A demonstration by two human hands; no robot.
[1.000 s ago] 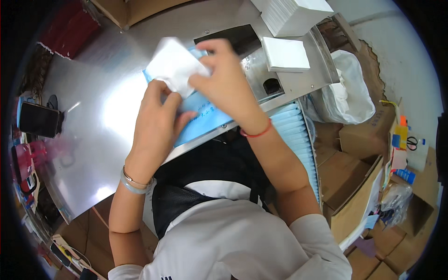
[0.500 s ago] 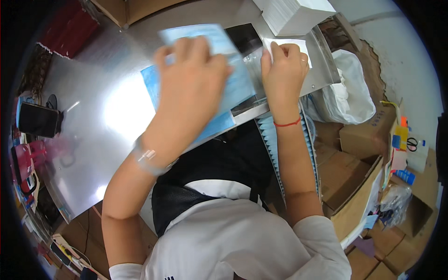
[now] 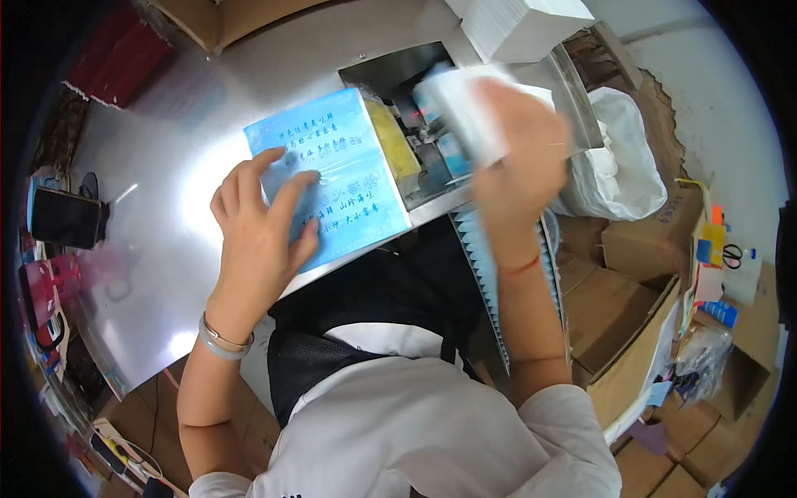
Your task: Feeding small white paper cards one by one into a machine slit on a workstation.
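Observation:
A flat blue printed packet (image 3: 344, 178) lies near the front edge of the metal table. My left hand (image 3: 257, 216) is over its left edge with fingers spread, the fingertips at or just above the packet. My right hand (image 3: 527, 158), smeared by motion, grips a folded white paper napkin (image 3: 461, 104) by its right side. Under the napkin is a dark recess (image 3: 427, 162) in the tabletop with machine parts inside. A yellow piece (image 3: 394, 149) shows between the packet and that recess. My right hand partly hides more white paper (image 3: 540, 95) behind it.
A tall stack of white napkins (image 3: 519, 29) stands at the back right. Below the table edge hangs a pleated blue strip (image 3: 481, 274). At right are a white plastic bag (image 3: 635, 158) and cardboard boxes (image 3: 647, 241); a phone (image 3: 66, 214) is at far left.
My left hand has let go of a blue packet and drawn back left and nearer. My right hand has picked up the white napkin and moved it left over the recess, which is more exposed.

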